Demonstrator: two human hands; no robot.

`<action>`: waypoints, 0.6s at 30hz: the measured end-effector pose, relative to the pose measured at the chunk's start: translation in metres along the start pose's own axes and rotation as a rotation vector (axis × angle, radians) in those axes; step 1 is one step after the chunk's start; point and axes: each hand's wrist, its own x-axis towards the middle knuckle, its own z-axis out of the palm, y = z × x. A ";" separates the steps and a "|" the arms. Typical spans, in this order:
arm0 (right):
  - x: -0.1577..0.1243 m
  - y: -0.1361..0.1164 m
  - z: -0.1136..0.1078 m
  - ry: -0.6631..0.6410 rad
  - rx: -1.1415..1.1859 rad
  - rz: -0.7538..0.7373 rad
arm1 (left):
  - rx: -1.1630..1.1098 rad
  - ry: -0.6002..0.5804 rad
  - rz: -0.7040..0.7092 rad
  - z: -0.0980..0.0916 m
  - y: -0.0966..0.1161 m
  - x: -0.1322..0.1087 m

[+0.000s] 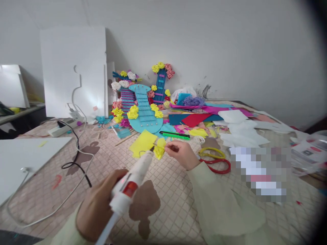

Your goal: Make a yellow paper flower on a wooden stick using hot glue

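Note:
A white glue gun (135, 180) is held in my left hand (100, 200), its dark nozzle pointing up and to the right. The nozzle tip is at a small yellow paper flower (159, 149). Thumb and fingertips of my right hand (181, 153) are pinched together at the flower's right edge. Just left of the flower lies a flat yellow paper sheet (143, 143). Behind my hands a blue guitar-shaped piece (146, 109) with yellow flowers leans among other decorated pieces.
Red and yellow handled scissors (218, 165) lie right of my right hand. A green cutter (175, 135) sits behind the flower. Cables and a power strip (63, 127) are at the left. Coloured paper and a plastic bag (310, 153) lie at the right.

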 end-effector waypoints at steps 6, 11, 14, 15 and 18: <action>0.000 0.000 -0.001 -0.013 0.002 0.008 | 0.137 -0.110 0.237 0.023 0.006 0.008; 0.000 -0.002 -0.002 -0.011 -0.016 0.009 | 0.217 -0.150 0.259 0.033 0.000 0.011; 0.001 -0.003 -0.002 0.004 -0.022 -0.003 | 0.238 -0.163 0.242 0.036 0.000 0.011; 0.001 -0.003 -0.002 0.007 -0.022 -0.008 | 0.243 -0.164 0.240 0.036 0.001 0.012; 0.001 -0.002 -0.002 0.009 -0.016 -0.010 | 0.241 -0.165 0.239 0.037 0.001 0.012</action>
